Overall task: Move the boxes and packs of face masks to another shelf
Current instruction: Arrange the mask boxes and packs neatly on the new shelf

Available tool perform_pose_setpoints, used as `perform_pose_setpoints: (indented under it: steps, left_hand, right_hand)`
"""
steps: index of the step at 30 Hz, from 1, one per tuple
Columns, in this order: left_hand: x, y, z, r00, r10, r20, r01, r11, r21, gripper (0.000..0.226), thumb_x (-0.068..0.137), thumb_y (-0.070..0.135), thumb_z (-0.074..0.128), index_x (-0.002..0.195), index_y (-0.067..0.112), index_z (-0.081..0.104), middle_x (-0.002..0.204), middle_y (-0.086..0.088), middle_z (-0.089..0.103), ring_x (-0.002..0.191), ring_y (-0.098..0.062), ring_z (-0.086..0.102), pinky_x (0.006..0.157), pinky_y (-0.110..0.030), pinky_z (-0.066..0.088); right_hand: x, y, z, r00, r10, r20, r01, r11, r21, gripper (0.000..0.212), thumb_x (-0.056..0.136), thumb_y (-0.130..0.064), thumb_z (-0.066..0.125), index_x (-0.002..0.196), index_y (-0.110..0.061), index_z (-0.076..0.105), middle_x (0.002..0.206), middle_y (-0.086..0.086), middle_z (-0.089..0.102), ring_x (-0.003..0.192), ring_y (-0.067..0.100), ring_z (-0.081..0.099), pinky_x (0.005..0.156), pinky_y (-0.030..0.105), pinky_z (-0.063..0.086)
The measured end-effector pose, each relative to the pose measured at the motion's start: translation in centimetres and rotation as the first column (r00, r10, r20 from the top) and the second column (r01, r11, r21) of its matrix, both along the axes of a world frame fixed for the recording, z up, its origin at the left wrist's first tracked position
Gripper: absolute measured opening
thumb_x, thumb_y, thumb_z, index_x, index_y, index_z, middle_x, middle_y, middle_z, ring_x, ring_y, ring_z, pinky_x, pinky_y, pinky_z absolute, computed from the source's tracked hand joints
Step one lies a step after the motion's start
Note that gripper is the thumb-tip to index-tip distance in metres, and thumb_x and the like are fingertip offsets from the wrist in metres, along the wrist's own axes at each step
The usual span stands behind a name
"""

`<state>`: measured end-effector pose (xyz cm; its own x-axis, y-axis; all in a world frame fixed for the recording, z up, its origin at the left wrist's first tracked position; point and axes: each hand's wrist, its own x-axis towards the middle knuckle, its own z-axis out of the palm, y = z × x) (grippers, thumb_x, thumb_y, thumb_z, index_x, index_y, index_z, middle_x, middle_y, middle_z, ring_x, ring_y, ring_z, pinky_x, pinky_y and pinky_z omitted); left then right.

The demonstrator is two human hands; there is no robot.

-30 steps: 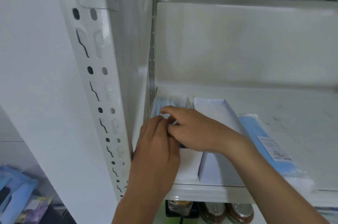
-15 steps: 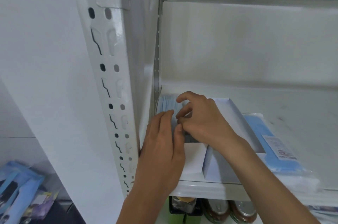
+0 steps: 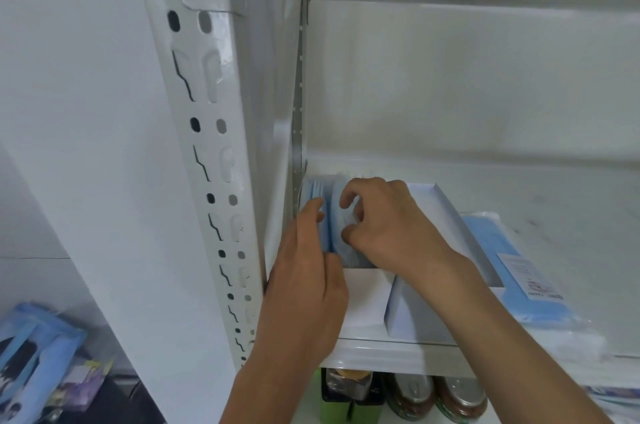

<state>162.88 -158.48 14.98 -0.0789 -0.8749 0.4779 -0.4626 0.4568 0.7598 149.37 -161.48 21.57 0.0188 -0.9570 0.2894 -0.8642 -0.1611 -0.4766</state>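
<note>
Leftmost, blue packs (image 3: 31, 351) are seen lying low down beside a white wall, outside the shelving. Next comes the perforated white upright (image 3: 207, 132) of the rack, pierced with round holes and zigzag slots. Just right of it, at the left end of the white shelf (image 3: 519, 202), an open white box (image 3: 367, 299) is set against the side panel, with blue face masks (image 3: 334, 215) standing on edge inside it. The left hand (image 3: 308, 288) is laid against the left side of the mask stack, its fingers held straight and together, their tips touching the masks; nothing is gripped by it. The right hand (image 3: 388, 226) is reached in from the right over the same box, its fingers curled, with thumb and forefinger bent toward the top edges of the masks; whether a mask is actually pinched cannot be told. Beside the first box a second open white box (image 3: 446, 215) is placed, touching it. Further right, a flat blue pack of masks in clear wrap (image 3: 512, 271), bearing a white label, is laid on the shelf just beside that box. Below the shelf edge, jars with metal lids (image 3: 433, 396) and a green container (image 3: 332, 406) are partly seen.
</note>
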Motion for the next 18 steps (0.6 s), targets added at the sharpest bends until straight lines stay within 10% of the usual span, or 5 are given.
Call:
perform_pose_setpoints:
  steps: [3, 6, 13, 15, 18]
  left_hand:
    - [0.2, 0.1, 0.2, 0.999, -0.039, 0.011, 0.039, 0.999, 0.000, 0.059, 0.096, 0.014, 0.032, 0.151, 0.034, 0.031, 0.142, 0.015, 0.049, 0.121, 0.000, 0.051, 0.103, -0.021, 0.046]
    - [0.5, 0.0, 0.4, 0.996, -0.068, 0.049, 0.069, 0.997, -0.015, 0.060, 0.092, 0.020, 0.029, 0.150, 0.033, 0.036, 0.147, 0.014, 0.048, 0.129, 0.000, 0.048, 0.105, -0.011, 0.038]
    - [0.8, 0.7, 1.1, 0.974, -0.086, 0.209, 0.114, 0.986, -0.125, 0.046, 0.097, 0.017, 0.037, 0.141, 0.024, 0.047, 0.143, 0.008, 0.046, 0.133, -0.009, 0.044, 0.110, -0.037, 0.042]
    - [0.8, 1.1, 1.3, 0.967, -0.009, 0.256, 0.053, 0.985, -0.165, 0.041, 0.098, 0.023, 0.038, 0.138, 0.022, 0.049, 0.138, 0.007, 0.048, 0.127, -0.011, 0.046, 0.106, -0.036, 0.045]
    - [0.5, 1.7, 1.9, 0.939, 0.042, 0.340, 0.020, 0.984, -0.178, 0.034, 0.099, 0.026, 0.037, 0.126, 0.020, 0.055, 0.119, 0.007, 0.057, 0.107, -0.013, 0.054, 0.094, -0.035, 0.051]
  right_hand:
    - [0.2, 0.9, 0.6, 0.993, -0.050, -0.106, 0.039, 0.994, -0.104, 0.024, 0.081, -0.006, 0.067, 0.103, -0.014, 0.062, 0.091, 0.000, 0.056, 0.075, 0.011, 0.053, 0.059, 0.020, 0.042]
    - [0.5, 1.5, 1.2, 0.992, -0.061, -0.113, 0.044, 0.988, -0.146, 0.022, 0.085, -0.008, 0.064, 0.107, -0.009, 0.064, 0.090, 0.002, 0.059, 0.079, 0.017, 0.058, 0.066, 0.028, 0.052]
    - [0.7, 3.1, 0.6, 0.983, 0.075, -0.170, -0.082, 0.996, -0.032, 0.012, 0.097, -0.018, 0.047, 0.090, -0.015, 0.056, 0.083, 0.004, 0.056, 0.077, 0.025, 0.059, 0.064, 0.032, 0.048]
    - [0.3, 3.3, 0.3, 0.966, 0.157, -0.207, -0.154, 0.988, 0.032, 0.023, 0.101, -0.020, 0.044, 0.118, -0.018, 0.058, 0.115, 0.005, 0.064, 0.109, 0.026, 0.060, 0.091, 0.031, 0.049]
    - [-0.8, 3.6, -0.4, 0.951, 0.208, -0.229, -0.179, 0.974, 0.142, 0.051, 0.109, -0.033, 0.029, 0.159, -0.021, 0.023, 0.166, -0.002, 0.022, 0.153, 0.014, 0.011, 0.122, 0.025, 0.001]
